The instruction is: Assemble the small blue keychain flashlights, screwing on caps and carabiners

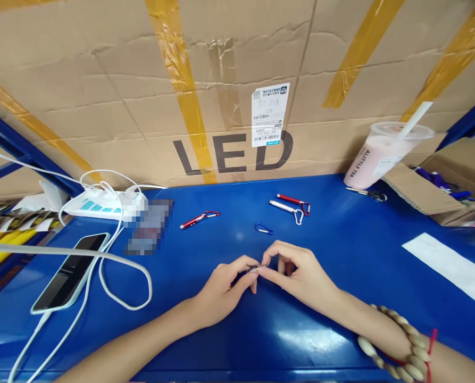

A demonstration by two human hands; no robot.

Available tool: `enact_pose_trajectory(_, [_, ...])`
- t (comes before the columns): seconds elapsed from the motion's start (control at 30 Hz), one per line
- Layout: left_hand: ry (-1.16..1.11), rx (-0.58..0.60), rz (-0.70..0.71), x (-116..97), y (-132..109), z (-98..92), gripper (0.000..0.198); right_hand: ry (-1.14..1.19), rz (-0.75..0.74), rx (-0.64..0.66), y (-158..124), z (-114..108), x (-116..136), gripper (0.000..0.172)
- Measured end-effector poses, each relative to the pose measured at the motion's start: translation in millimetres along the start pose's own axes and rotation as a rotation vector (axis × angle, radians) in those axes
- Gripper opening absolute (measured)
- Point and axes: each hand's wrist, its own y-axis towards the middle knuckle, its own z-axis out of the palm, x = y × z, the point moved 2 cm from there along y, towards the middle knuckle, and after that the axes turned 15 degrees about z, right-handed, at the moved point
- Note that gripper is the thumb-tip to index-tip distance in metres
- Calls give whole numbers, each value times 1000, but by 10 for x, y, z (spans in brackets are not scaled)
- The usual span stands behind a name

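Note:
Over the blue tabletop (205,247), my left hand (225,290) and my right hand (297,268) meet, both closed in a pinch. Between their fingertips is a small silvery metal piece (255,269), mostly covered, so its exact kind does not show. Just beyond the hands lies a loose blue carabiner (264,229). Farther back to the right are a silver penlight (284,206) and a red penlight (290,199), each with a carabiner clip at its end. Another red penlight with a clip (193,221) lies to the left.
A charging phone (67,276), its white cable and a power strip (97,205) occupy the left side. On the right are a pink drink cup (375,159), keys (368,194), a paper strip (448,268) and an open cardboard box (413,191). A large carton (133,117) stands behind.

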Motion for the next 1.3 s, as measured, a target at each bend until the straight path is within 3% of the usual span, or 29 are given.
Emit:
enact_pose_trajectory(0.4, [46,10,-55,20,6,-4,24,27,34,51,33,-34,-32,24])
enact_pose_trajectory(0.7, [126,-44,14,42,-22,-60,21,41,-4,32,-9,-50,-5,16])
enact_pose_trajectory(1.0, [200,-180,158,11,-45,-43,16,55,-40,10,-47,-62,12,10])
enact_pose_trajectory(1.3, [194,-190,192,38,-54,6,18,11,-134,-29,-40,-84,37,6])
